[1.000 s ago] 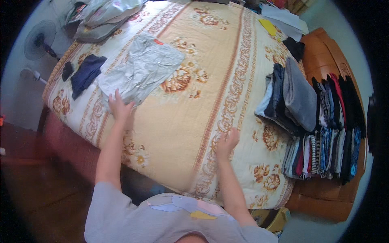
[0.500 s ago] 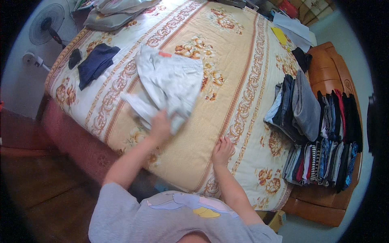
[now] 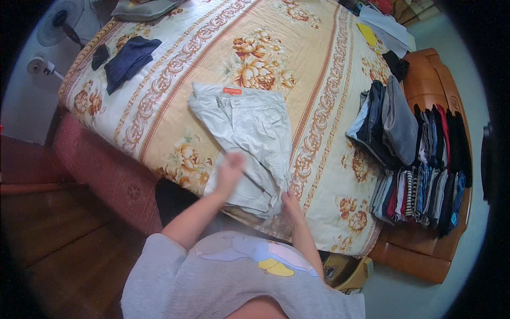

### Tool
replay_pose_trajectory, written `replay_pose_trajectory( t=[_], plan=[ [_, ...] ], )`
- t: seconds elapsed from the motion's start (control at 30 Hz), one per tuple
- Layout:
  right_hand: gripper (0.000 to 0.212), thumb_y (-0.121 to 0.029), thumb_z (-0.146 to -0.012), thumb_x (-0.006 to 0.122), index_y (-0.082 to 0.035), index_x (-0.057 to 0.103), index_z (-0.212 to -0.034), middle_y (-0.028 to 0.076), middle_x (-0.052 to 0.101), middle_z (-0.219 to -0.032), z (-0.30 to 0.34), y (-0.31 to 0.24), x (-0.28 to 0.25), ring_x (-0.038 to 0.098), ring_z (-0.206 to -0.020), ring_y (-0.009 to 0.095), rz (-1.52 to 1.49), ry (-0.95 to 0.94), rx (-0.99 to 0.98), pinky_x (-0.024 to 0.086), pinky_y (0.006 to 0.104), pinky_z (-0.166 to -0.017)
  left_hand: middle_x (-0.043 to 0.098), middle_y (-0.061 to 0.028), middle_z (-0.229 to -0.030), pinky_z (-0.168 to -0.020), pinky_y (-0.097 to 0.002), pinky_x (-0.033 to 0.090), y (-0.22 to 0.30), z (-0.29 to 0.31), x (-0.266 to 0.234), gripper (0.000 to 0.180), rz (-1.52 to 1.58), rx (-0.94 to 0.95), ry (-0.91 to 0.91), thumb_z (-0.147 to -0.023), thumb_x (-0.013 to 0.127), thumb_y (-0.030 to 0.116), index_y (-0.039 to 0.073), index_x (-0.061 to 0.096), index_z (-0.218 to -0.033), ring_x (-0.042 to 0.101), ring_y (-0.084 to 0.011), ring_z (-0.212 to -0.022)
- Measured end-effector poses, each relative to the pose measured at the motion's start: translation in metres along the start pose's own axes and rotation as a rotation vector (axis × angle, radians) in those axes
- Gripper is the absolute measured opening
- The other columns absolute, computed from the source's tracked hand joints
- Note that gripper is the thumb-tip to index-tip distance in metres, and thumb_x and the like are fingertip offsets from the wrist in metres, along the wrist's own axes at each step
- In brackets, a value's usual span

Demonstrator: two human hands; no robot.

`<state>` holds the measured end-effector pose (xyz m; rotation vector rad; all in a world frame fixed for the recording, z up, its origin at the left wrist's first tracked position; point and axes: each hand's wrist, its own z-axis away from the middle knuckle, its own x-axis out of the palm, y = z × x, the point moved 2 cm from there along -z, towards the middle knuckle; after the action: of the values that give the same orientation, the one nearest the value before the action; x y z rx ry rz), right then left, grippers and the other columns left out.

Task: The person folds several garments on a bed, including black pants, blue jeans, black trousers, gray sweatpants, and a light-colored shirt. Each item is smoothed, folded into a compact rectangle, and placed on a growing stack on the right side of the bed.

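Pale, light-coloured shorts (image 3: 249, 130) lie spread on the bed near its front edge. Their waistband, with a small orange label (image 3: 232, 91), points away from me, and the legs come toward me. Over the left leg hovers or rests my left hand (image 3: 230, 173); motion smears its fingers, so contact and grip are unclear. At the right leg's lower hem, my right hand (image 3: 291, 206) is closed with the fabric pinched in its fingers. The cloth of that leg is bunched and creased beside it.
The flowered bedspread (image 3: 319, 114) carries dark blue folded clothing (image 3: 130, 63) at the far left and folded trousers (image 3: 390, 125) at the right. Rows of folded clothes (image 3: 422, 194) stand by the wooden headboard (image 3: 435, 85). A fan (image 3: 61, 26) stands beyond the bed's left side.
The shorts have shifted right and toward me and now lie flatter, waistband away. My left hand has moved right with them. My right hand has gone from the bedspread to the hem.
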<state>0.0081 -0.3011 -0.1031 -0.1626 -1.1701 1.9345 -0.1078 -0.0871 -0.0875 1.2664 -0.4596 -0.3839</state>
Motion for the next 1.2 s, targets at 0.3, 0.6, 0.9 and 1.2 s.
replay_pose_trajectory(
  t=[0.3, 0.6, 0.9, 1.2],
  plan=[
    [0.072, -0.011, -0.062, 0.06, 0.003, 0.03, -0.126, 0.021, 0.044, -0.121, 0.027, -0.051, 0.032, 0.045, -0.111, 0.029, 0.481, 0.384, -0.226, 0.036, 0.0353, -0.093, 0.058, -0.01, -0.103, -0.072, -0.029, 0.051, 0.007, -0.16, -0.079, 0.038, 0.694, -0.216, -0.12, -0.079, 0.06, 0.006, 0.0, 0.046, -0.114, 0.059, -0.0192, -0.089],
    [0.042, -0.013, -0.071, 0.064, -0.006, 0.052, -0.11, 0.014, 0.055, -0.111, -0.031, -0.299, -0.081, 0.052, -0.104, 0.029, 1.432, 0.754, -0.688, 0.041, 0.039, -0.087, 0.051, -0.0044, -0.091, -0.035, -0.0175, 0.031, 0.105, -0.07, -0.065, 0.054, 0.55, -0.128, -0.046, -0.073, 0.06, -0.004, 0.011, 0.032, -0.117, 0.048, -0.0093, -0.057],
    [0.061, -0.021, -0.077, 0.065, 0.005, 0.036, -0.123, 0.023, 0.042, -0.117, -0.002, -0.072, -0.036, 0.041, -0.112, 0.035, 0.776, 0.779, -0.602, 0.031, 0.04, -0.097, 0.035, -0.0135, -0.128, -0.093, -0.0417, 0.032, 0.039, -0.071, -0.107, 0.093, 0.365, -0.21, 0.094, -0.077, 0.069, 0.028, 0.021, 0.001, -0.14, 0.039, -0.0235, -0.113],
    [0.05, -0.017, -0.077, 0.065, 0.003, 0.043, -0.116, 0.014, 0.055, -0.101, 0.046, 0.088, 0.0, 0.053, -0.095, 0.02, 0.337, 0.541, -0.183, 0.043, 0.0349, -0.083, 0.039, -0.0152, -0.129, -0.099, -0.0457, 0.031, 0.008, -0.096, -0.082, 0.083, -0.077, -0.066, 0.424, -0.075, 0.07, 0.035, 0.006, 0.02, -0.135, 0.043, -0.031, -0.113]
  ],
)
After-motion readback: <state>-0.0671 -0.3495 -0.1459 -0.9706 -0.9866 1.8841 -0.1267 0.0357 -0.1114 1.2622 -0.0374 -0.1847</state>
